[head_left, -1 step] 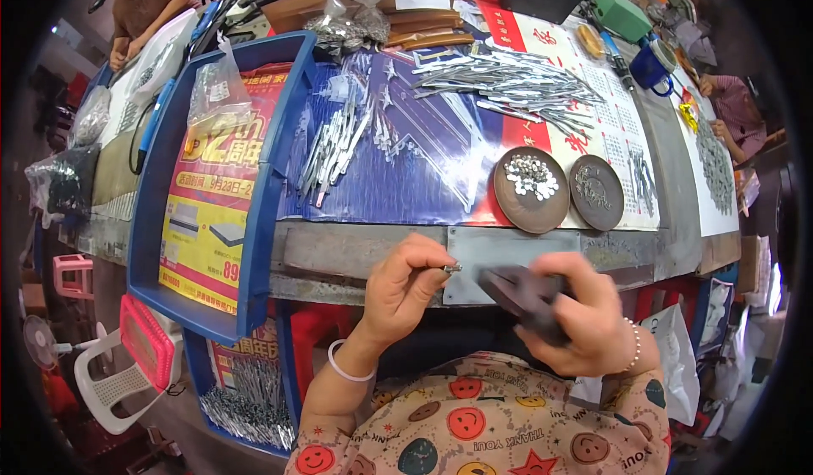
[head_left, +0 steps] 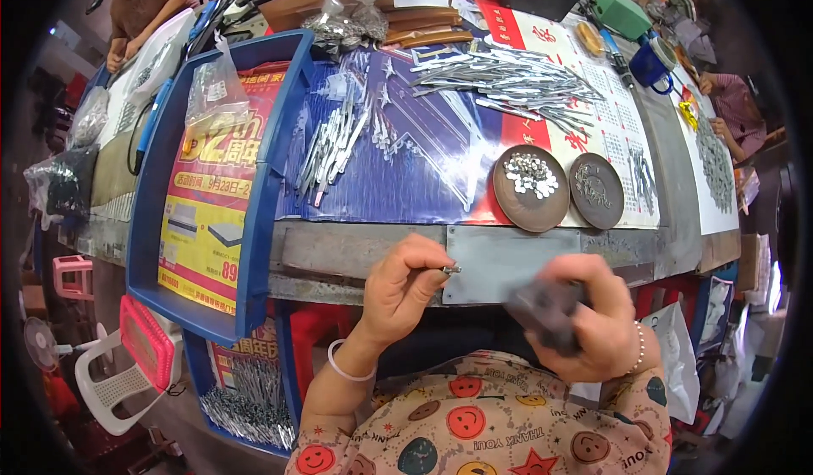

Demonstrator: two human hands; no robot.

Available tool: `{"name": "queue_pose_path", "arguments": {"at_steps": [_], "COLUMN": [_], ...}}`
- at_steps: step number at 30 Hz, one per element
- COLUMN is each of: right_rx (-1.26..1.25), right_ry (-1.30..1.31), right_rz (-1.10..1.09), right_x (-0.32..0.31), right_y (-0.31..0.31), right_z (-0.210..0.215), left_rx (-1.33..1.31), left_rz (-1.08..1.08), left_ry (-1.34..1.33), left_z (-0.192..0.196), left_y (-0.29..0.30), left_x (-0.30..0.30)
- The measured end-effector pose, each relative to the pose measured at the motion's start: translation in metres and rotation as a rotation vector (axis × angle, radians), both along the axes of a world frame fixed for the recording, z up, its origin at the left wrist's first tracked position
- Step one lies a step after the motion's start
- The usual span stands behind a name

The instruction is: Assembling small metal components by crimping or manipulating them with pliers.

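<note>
Between the thumb and fingertips of my left hand, a small shiny metal piece is pinched. My right hand wraps round a dark hand tool; motion smears it, so its exact kind cannot be told. The tool stays apart from the metal piece, to its right. Both hands are at the table's front edge, by a grey metal plate. Beyond the plate stand a brown dish of small shiny round pieces and a second dish with thin dark pieces.
Metal strips lie heaped at the back; a smaller bundle is left of them. A blue tray overhangs the left edge, above another tray of metal parts. A blue mug stands back right. Two people work at the far sides.
My right hand has moved a little right and down with the dark tool, away from the metal piece. My left hand has hardly moved.
</note>
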State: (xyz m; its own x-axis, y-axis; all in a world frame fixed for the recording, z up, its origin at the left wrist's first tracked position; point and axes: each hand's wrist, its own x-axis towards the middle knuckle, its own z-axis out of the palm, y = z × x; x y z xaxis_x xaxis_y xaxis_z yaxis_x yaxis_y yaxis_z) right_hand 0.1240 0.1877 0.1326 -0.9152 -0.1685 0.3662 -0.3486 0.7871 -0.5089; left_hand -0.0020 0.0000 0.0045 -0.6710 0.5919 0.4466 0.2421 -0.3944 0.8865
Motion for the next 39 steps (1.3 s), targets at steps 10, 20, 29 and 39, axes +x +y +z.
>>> {"name": "queue_pose_path", "arguments": {"at_steps": [10, 20, 29, 39], "right_rx": [0.066, 0.048, 0.13, 0.163], "right_ry": [-0.151, -0.412, -0.441, -0.383], "right_rz": [-0.042, -0.054, 0.016, -0.003], "right_x": [-0.005, 0.021, 0.04, 0.051], "right_y": [-0.002, 0.005, 0.009, 0.012], "right_z": [0.002, -0.025, -0.043, -0.049], "left_rx": [0.078, 0.147, -0.036, -0.136], "left_rz": [-0.055, -0.079, -0.105, -0.088], "left_ry": [-0.135, -0.679, -0.911, -0.841], "left_z": [-0.004, 0.014, 0.032, 0.033], "left_y": [0.001, -0.005, -0.01, -0.006], "left_x": [0.003, 0.025, 0.051, 0.059]}}
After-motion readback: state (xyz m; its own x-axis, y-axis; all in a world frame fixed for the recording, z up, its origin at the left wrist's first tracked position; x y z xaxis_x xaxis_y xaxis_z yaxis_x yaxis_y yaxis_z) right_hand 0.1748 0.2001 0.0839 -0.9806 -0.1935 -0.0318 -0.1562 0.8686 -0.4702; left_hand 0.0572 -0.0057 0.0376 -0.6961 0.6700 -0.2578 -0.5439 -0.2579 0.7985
